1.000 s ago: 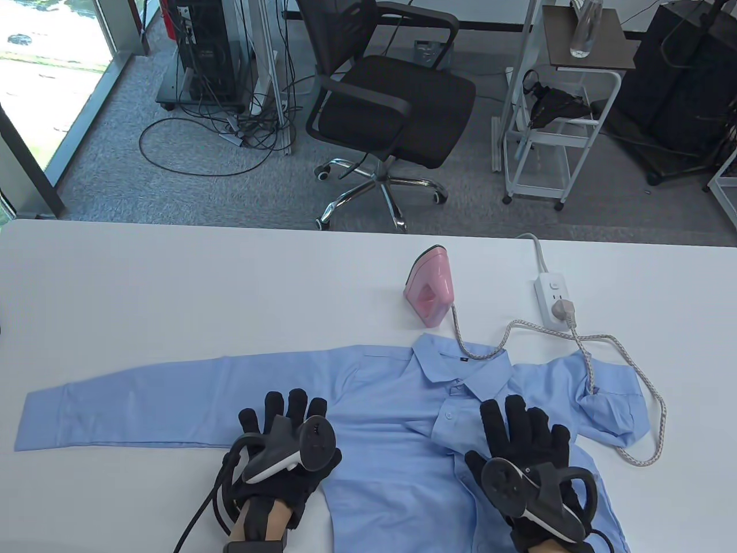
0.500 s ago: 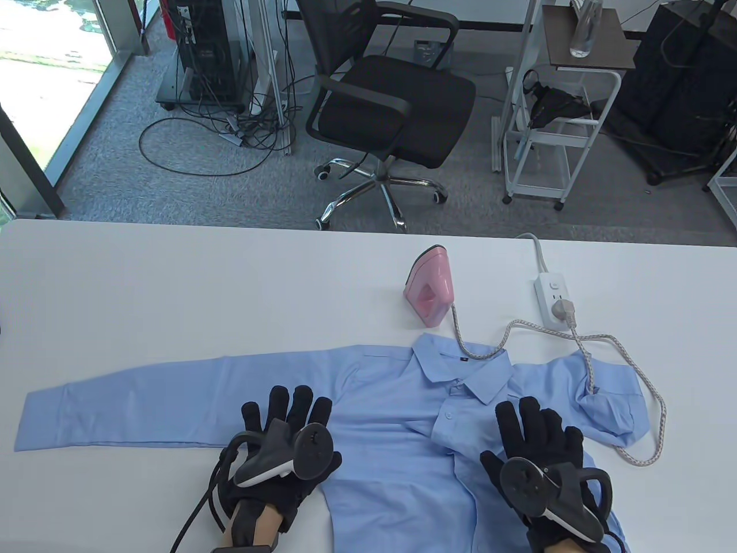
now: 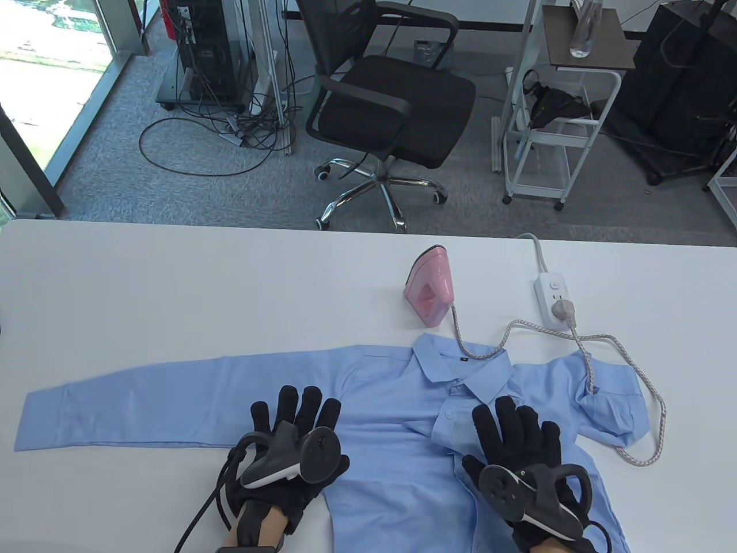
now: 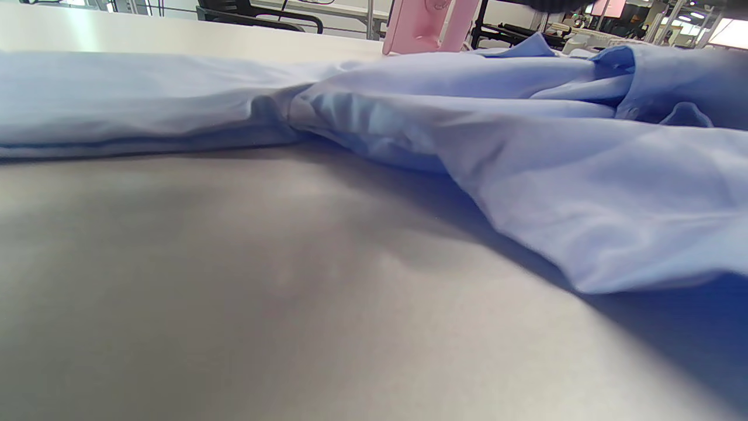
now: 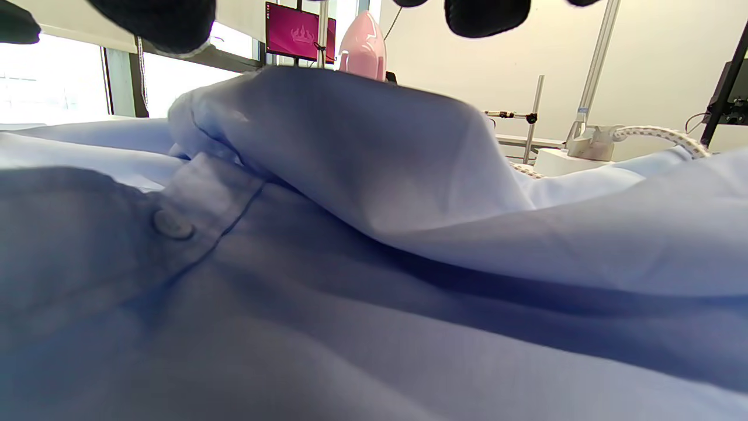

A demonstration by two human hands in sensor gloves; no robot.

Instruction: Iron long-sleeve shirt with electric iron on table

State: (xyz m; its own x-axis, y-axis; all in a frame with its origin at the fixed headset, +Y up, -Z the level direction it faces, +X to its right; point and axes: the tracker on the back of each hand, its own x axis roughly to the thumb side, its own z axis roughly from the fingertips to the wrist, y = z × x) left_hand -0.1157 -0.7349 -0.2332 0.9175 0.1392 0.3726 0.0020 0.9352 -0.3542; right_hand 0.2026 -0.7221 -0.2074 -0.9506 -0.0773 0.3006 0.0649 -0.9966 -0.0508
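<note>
still flat, the blue long-sleeve shirt [image 3: 403,426] lies under both spread hands: left hand [image 3: 288,455] at its armpit, right hand [image 3: 524,461] on the placket. beyond the fingertips, the pink iron's cord [image 3: 627,357] crosses the rumpled sleeve; lifting the iron [image 3: 429,285] could drag that fabric.

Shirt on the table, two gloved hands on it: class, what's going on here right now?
A person is smoothing a blue shirt flat on the table before ironing. The left hand and right hand both lie on it, fingers straight and spread. The pink iron stands untouched beyond the collar, its cord plugged into the power strip and trailing over the folded sleeve on the right hand's side.
</note>
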